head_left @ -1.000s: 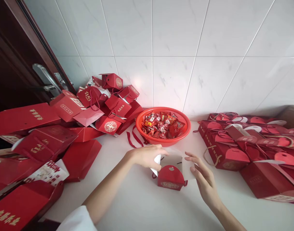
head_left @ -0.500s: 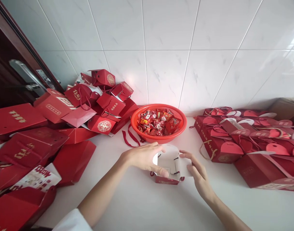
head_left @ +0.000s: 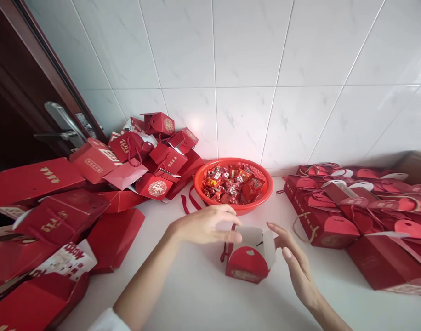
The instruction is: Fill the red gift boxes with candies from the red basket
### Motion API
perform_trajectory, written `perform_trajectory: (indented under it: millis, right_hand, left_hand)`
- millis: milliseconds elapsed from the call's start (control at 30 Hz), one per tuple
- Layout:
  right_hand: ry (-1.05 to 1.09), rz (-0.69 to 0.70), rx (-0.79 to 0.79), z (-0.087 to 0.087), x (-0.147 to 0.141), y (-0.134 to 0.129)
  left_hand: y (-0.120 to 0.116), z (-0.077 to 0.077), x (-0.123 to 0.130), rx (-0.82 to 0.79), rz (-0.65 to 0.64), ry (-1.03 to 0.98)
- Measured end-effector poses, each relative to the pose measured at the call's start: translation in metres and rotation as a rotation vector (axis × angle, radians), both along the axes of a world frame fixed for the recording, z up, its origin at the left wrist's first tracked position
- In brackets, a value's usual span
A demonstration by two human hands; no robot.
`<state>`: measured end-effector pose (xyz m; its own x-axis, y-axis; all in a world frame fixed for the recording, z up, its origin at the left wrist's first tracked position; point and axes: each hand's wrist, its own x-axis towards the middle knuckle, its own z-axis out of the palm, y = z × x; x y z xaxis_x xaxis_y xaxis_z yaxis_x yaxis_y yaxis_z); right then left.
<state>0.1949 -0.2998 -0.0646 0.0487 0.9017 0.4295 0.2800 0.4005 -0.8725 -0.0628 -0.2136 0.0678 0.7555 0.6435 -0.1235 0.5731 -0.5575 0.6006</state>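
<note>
Between my hands a small red gift box (head_left: 247,265) stands on the white table, its top open and its white inside showing. Its front flap, with a hole in it, is raised. My left hand (head_left: 207,226) hovers at the box's left back corner, thumb and fingers apart; whether it touches the box I cannot tell. To the right of the box is my right hand (head_left: 295,257), fingers spread, close to the white side flap (head_left: 270,248). Just behind the box sits an orange-red plastic basket (head_left: 234,210) full of red-wrapped sweets (head_left: 231,184).
Red gift boxes (head_left: 116,236) lie in a loose heap along the left. Closed red boxes with cord handles (head_left: 329,230) stand in rows at the right. White tiles (head_left: 247,119) rise behind the table, and a dark door with a metal handle (head_left: 64,122) is at the left.
My hands have come away from the box's walls and opened wider. The box's front flap now stands up in view. The whole scene sits slightly lower and further right.
</note>
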Motion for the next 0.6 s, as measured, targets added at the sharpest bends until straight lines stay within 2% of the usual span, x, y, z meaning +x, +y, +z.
perform_trajectory:
  millis: [67, 133, 200, 233, 333, 367, 500, 600]
  right_hand:
    - [0.048, -0.025, 0.026, -0.001, 0.003, 0.002]
    - [0.091, -0.051, 0.018, -0.001, 0.006, 0.004]
    - [0.120, -0.070, -0.010, 0.001, 0.008, 0.006]
    - [0.129, -0.075, -0.025, 0.003, 0.009, 0.006]
    - [0.112, -0.089, -0.068, 0.004, 0.010, 0.006]
    - [0.096, -0.092, -0.079, 0.004, 0.010, 0.006]
    - [0.038, -0.076, -0.107, -0.002, 0.009, 0.006]
    - [0.007, -0.059, -0.112, -0.007, 0.009, 0.006]
  left_hand:
    - [0.019, 0.009, -0.005, 0.067, 0.047, -0.118]
    - [0.047, 0.014, -0.006, 0.133, 0.134, -0.138]
    - [0.081, 0.013, 0.001, 0.161, 0.198, -0.029]
    - [0.097, 0.010, 0.006, 0.154, 0.186, 0.069]
    - [0.134, -0.006, 0.027, 0.120, 0.114, 0.393]
    - [0.142, -0.012, 0.035, 0.111, 0.105, 0.441]
    - [0.154, -0.044, 0.061, 0.108, 0.109, 0.491]
    - [0.157, -0.068, 0.074, 0.124, 0.110, 0.424]
